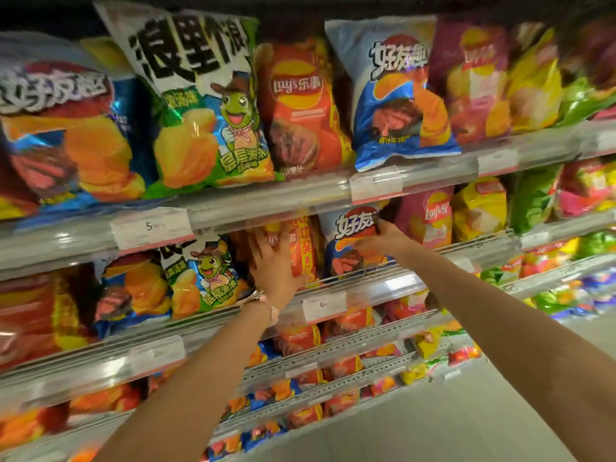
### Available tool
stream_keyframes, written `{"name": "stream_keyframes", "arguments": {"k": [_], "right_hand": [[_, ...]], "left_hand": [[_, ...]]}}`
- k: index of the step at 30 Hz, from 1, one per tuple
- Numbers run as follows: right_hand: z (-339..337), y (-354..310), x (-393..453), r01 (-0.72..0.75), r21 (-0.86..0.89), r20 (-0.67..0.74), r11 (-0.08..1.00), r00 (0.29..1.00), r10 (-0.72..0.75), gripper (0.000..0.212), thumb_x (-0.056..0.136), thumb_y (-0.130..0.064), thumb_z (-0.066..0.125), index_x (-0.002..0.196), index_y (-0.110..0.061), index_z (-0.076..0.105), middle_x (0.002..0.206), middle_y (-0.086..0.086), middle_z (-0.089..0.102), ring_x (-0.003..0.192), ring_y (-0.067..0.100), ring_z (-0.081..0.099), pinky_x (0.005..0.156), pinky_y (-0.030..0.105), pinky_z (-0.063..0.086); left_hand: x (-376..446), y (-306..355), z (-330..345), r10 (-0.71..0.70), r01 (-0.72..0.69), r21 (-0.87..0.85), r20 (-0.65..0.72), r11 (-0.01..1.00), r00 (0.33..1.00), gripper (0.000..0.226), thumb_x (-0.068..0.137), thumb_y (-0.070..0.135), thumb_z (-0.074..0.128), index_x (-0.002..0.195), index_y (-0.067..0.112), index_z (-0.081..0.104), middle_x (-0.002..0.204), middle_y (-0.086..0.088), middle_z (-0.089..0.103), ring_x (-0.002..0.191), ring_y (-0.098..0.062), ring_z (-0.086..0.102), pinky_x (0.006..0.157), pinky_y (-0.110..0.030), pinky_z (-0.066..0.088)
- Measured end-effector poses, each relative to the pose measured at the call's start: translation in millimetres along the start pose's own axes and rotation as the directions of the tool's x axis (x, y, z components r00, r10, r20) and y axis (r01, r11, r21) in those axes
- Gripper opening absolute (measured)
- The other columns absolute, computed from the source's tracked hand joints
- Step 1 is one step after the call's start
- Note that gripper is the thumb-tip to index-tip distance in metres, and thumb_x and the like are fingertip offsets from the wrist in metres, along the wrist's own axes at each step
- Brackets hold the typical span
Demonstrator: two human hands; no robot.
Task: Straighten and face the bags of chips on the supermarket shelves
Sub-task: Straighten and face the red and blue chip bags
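Both arms reach up to the second shelf (383, 288) of a chip display. My left hand (271, 258) lies with spread, straight fingers against the front of a red Lay's bag (301, 245). My right hand (383, 240) grips the upper right edge of a blue and white bag (348, 235) beside it, fingers curled over the bag's top. A bracelet sits on my left wrist. To the left of the red bag stands a green bag with a cartoon figure (206, 278).
The top shelf (266, 201) holds large bags: blue (60, 135), green and white (200, 101), red (300, 108), blue (400, 95), purple (473, 78). Price tags (151, 226) hang on the shelf rails. Lower shelves hold several more bags. Grey floor (433, 428) lies at the lower right.
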State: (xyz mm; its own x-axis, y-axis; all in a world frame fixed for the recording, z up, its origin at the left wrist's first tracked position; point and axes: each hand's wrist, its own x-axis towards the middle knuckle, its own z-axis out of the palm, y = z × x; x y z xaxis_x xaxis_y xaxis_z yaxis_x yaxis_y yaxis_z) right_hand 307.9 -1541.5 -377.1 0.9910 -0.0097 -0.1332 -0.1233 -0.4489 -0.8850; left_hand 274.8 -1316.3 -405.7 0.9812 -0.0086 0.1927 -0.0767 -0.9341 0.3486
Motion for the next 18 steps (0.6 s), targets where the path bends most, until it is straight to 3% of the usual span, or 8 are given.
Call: {"name": "stream_keyframes", "arguments": {"k": [2,5,9,11,14,18], "right_hand": [[-7,-3,3,-0.039,-0.037,0.016,0.999,0.999,0.039,0.049,0.083,0.003,0.064,0.131,-0.002,0.05,0.129,0.021,0.057,0.117,0.034,0.056,0.1,0.041,0.046],[-16,-11,11,-0.044,-0.053,0.013,0.998,0.999,0.045,0.047,0.083,0.006,0.062,0.128,0.001,0.051,0.127,0.025,0.056,0.117,0.039,0.054,0.091,0.037,0.047],[-23,-3,22,0.017,0.042,0.078,0.999,0.997,-0.02,0.051,0.076,0.01,0.07,0.123,0.001,0.052,0.123,0.021,0.058,0.11,0.029,0.056,0.084,0.027,0.046],[-23,5,30,0.015,0.096,0.125,0.995,0.992,-0.027,0.053,0.073,0.008,0.073,0.12,-0.004,0.051,0.117,0.015,0.06,0.11,0.028,0.057,0.089,0.032,0.048],[-27,16,39,-0.023,0.136,0.202,0.99,0.979,-0.005,0.066,0.068,-0.002,0.081,0.125,-0.011,0.049,0.113,0.008,0.062,0.109,0.028,0.058,0.091,0.038,0.049],[-32,23,53,-0.026,0.08,0.321,0.996,0.947,-0.001,0.114,0.041,-0.035,0.094,0.137,-0.006,0.04,0.133,0.012,0.052,0.119,0.027,0.052,0.1,0.045,0.044]], "left_hand": [[2,0,-3,-0.008,0.008,-0.002,0.017,1.0,1.0,0.11,0.076,0.046,0.076,0.152,0.032,-0.003,0.157,-0.023,-0.007,0.144,-0.043,0.0,0.109,-0.057,0.029],[1,-1,-4,-0.025,0.025,-0.037,0.002,0.999,1.0,0.114,0.072,0.042,0.08,0.152,0.036,-0.001,0.157,-0.022,-0.003,0.144,-0.043,0.004,0.108,-0.056,0.033],[1,-5,1,-0.025,0.023,-0.079,-0.034,0.997,0.999,0.114,0.069,0.039,0.083,0.151,0.039,0.004,0.157,-0.022,-0.001,0.143,-0.045,0.008,0.111,-0.052,0.03],[2,-7,1,-0.011,0.003,-0.112,-0.068,0.994,0.998,0.105,0.073,0.037,0.08,0.151,0.039,0.009,0.155,-0.024,0.006,0.142,-0.045,0.014,0.11,-0.051,0.032],[3,-11,2,-0.004,-0.014,-0.156,-0.111,0.988,0.994,0.098,0.076,0.032,0.079,0.151,0.035,0.017,0.155,-0.022,0.012,0.141,-0.042,0.02,0.112,-0.045,0.031],[3,-10,1,-0.033,0.01,-0.188,-0.12,0.982,0.992,0.103,0.072,0.024,0.083,0.151,0.036,0.018,0.158,-0.015,0.007,0.144,-0.036,0.018,0.113,-0.042,0.033]]}}
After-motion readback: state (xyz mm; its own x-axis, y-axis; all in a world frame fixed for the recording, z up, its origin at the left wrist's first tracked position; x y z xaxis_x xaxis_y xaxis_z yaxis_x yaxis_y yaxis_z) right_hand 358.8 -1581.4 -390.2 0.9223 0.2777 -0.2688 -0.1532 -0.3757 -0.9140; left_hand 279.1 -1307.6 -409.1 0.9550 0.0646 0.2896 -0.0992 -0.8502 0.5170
